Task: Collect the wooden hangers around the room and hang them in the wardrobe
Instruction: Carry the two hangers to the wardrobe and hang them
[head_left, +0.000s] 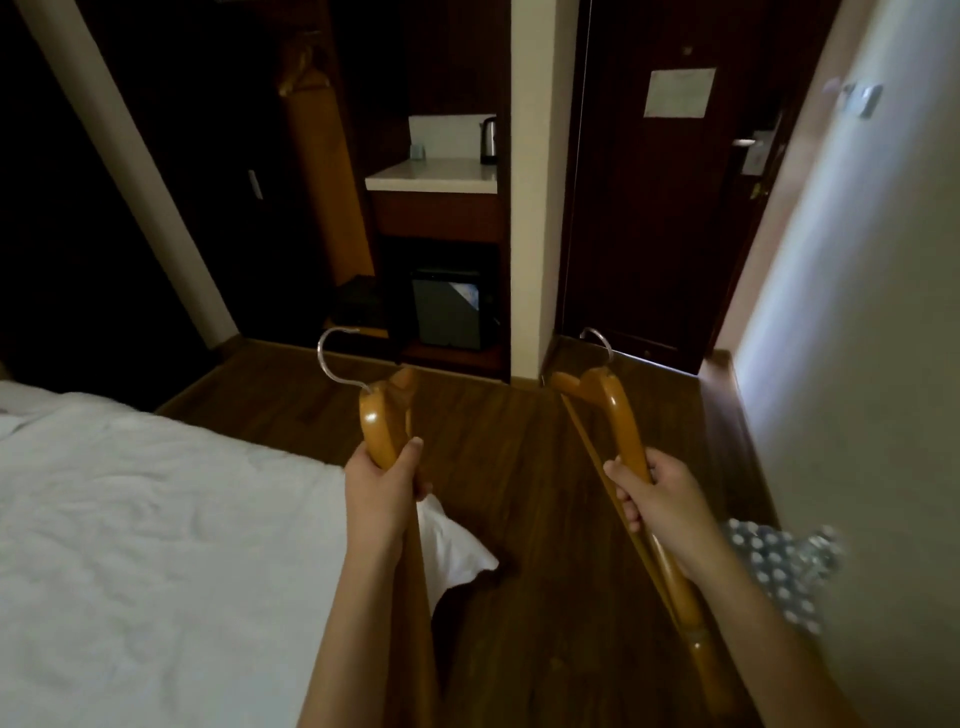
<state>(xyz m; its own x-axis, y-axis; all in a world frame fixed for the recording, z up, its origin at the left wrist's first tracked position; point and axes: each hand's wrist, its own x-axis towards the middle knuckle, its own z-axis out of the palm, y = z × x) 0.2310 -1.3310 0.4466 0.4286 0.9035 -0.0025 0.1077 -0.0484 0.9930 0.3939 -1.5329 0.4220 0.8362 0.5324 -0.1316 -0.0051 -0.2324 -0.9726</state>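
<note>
— Dark wood floor (519, 441) runs from the bed (130, 493) to the far wall of a dim bedroom. Where are the hangers?

— One in each fist. My left hand (384, 483) is wrapped round the shoulder of the left hanger (382, 421), and my right hand (660, 499) round the arm of the right hanger (618, 405). Neither is on a rail yet.

— Which way do they lie?

— Lengthwise, away from me. The steel hooks (332, 358) are at the far ends, towards the far wall, and the near ends run back beside my forearms.

— And the wardrobe?

— The wardrobe (270, 130) stands open ahead and to the left, beside the counter (436, 174) with the kettle (488, 140). Something tan hangs inside. I think there are hangers above it, but it is too dark to be sure.

— Which goes first?

— The left one, I judge. That hand is on the wardrobe's side, though well apart from it, so I must walk forward and lift the hook to the rail. The right hanger points at the door (665, 208) and would have to swing across.
</note>
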